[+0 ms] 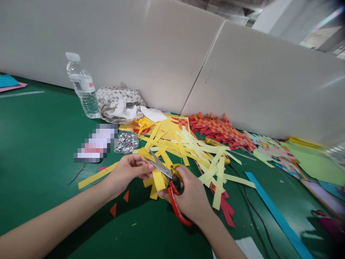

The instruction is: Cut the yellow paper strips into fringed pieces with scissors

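My left hand [131, 168] pinches a folded or woven piece of yellow paper [159, 181] with strip ends hanging from it. My right hand [192, 194] grips a pair of scissors [175, 207] with red handles. Their metal blades are parted and lie across the yellow paper, pointing towards my left fingers. A yellow loop shows at the upper handle; whether it is paper or part of the handle I cannot tell. Just beyond both hands lies a loose heap of yellow paper strips [183, 149] and pale green strips [219, 167].
Behind stand a water bottle [84, 90], a patterned cloth tissue holder [121, 99] and a grey partition [129, 46]. Nearby lie a phone [98, 142], a clear dish of googly eyes [126, 142] and red-orange woven paper fish [215, 127]. A blue strip [277, 214] and dark cable run along the right.
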Action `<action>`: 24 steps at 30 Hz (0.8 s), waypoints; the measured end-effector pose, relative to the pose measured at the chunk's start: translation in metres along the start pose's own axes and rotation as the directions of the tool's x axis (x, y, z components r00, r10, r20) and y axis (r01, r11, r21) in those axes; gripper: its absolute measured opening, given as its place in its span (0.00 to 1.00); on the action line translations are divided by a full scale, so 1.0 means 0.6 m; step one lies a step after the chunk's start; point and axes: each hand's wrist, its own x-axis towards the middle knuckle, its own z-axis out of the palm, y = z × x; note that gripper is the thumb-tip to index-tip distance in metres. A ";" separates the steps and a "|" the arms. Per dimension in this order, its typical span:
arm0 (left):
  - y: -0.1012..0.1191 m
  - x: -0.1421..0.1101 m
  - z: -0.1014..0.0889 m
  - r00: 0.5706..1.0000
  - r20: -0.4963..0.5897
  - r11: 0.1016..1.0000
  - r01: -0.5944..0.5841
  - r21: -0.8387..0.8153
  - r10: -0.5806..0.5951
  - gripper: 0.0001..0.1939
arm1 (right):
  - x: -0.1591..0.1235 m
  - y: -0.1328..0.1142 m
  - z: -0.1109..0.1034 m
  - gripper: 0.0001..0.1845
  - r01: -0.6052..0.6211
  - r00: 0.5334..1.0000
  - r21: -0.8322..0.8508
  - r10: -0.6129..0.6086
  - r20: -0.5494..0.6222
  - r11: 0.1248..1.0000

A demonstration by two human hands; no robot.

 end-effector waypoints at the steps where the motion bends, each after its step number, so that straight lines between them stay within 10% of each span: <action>1: 0.002 -0.001 0.001 1.000 0.008 1.000 0.003 -0.002 -0.003 0.09 | 0.000 0.000 0.000 0.21 -0.005 1.000 0.001 0.005 0.006 1.000; 24: 0.005 -0.003 0.004 0.996 0.094 0.999 0.015 -0.042 -0.011 0.05 | -0.001 0.003 0.004 0.16 -0.007 1.000 0.113 0.007 -0.006 0.994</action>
